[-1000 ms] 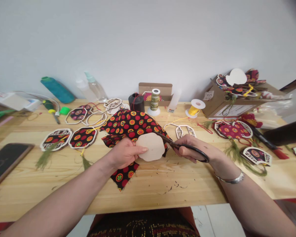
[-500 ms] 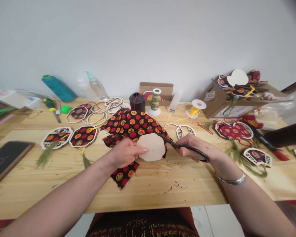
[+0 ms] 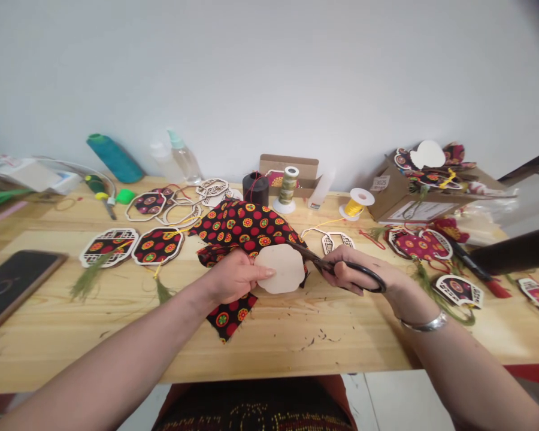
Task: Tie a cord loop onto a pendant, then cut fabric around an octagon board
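Observation:
My left hand (image 3: 240, 276) pinches a pale, scallop-edged flat template (image 3: 279, 269) together with the black fabric (image 3: 260, 221) printed with red and yellow flowers. The thumb lies on the template's face; the fingers are hidden behind it. Cloth spreads out behind the template, and one corner hangs down below my left hand. My right hand (image 3: 353, 272) grips black-handled scissors (image 3: 363, 276), fingers through the loops. Their blades reach left to the template's upper right edge, over the fabric. Whether the blades are fully closed is hard to make out.
Framed fabric ornaments with tassels (image 3: 158, 246) lie on the left, beside a phone (image 3: 18, 287). Along the wall stand a teal thread cone (image 3: 115, 158), a spray bottle (image 3: 184, 158), black thread (image 3: 256, 190) and a yellow spool (image 3: 354, 205). A cardboard box (image 3: 395, 200) holds more ornaments at right.
The view has shifted slightly, so most things appear a little displaced. Both hands keep their holds, and the scissors remain at the template's right edge, with the blades tilted slightly differently.

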The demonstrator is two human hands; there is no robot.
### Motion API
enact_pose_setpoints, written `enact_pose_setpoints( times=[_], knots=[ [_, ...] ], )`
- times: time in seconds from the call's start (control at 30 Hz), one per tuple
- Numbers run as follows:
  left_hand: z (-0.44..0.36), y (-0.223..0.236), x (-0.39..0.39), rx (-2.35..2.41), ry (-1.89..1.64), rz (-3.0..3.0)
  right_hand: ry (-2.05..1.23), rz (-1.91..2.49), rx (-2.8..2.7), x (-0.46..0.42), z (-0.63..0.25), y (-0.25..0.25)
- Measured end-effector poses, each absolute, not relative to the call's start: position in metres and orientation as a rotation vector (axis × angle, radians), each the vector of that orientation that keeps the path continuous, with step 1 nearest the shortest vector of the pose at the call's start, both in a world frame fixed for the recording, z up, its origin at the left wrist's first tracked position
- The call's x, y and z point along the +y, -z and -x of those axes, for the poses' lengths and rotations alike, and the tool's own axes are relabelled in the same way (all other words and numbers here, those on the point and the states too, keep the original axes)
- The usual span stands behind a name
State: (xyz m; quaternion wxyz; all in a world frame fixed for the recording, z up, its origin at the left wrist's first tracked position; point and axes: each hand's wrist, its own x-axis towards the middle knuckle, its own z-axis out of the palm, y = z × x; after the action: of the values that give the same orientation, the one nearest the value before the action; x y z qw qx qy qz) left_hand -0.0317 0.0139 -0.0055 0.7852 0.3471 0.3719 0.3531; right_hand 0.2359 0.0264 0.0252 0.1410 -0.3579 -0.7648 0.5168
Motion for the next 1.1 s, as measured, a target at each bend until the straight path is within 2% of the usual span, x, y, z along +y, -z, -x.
enact_pose_setpoints(
  times=[0.23,0.47,1.1],
  knots=[
    [0.032,0.006,0.013,0.838,-0.756,-0.745,-1.645,1.035,-2.435,0.044,-0.242,-0.041],
    [0.032,0.009,0.012,0.858,-0.709,-0.749,-1.449,0.935,-2.59,0.049,-0.234,-0.055],
    [0.036,0.01,0.011,0.891,-0.651,-0.873,-1.49,1.163,-2.637,0.054,-0.231,-0.075]
  ],
)
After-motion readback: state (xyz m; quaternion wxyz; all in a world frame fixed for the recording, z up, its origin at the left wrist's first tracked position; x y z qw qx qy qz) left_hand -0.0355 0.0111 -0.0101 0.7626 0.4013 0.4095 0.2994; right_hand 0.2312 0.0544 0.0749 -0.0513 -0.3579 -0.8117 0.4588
